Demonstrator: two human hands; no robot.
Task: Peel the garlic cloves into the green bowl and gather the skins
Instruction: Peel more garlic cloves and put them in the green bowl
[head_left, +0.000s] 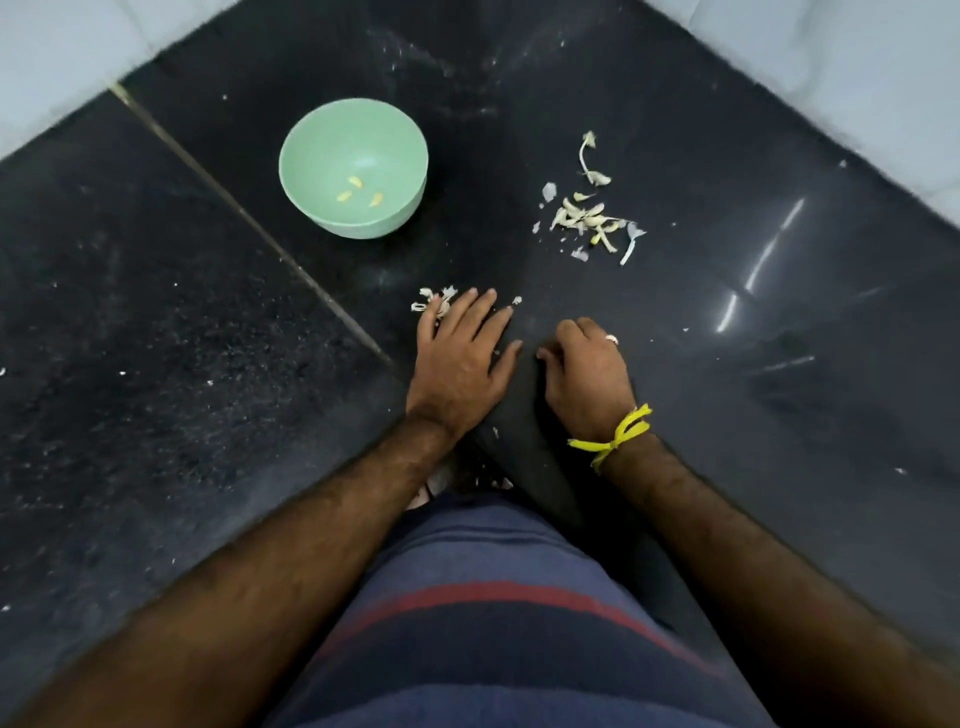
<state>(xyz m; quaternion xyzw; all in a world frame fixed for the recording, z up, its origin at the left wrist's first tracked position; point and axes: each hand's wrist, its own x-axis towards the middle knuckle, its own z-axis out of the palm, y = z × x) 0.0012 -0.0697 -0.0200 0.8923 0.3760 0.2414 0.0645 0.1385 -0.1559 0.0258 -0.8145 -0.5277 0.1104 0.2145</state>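
Observation:
The green bowl (353, 166) stands on the black counter at the upper left and holds three peeled yellow cloves (358, 189). A heap of garlic cloves and skins (589, 215) lies to its right. My left hand (462, 358) lies flat on the counter with straight fingers, its fingertips touching a small cluster of white skins (434, 301). My right hand (589, 369) rests beside it with fingers curled under; whether it holds anything is hidden. A ring and a yellow wrist thread show on it.
The black stone counter (208, 415) has a seam running diagonally past the bowl. Pale walls (857, 78) border it at the back corner. Small skin flecks (498, 478) lie near the front edge by my striped shirt.

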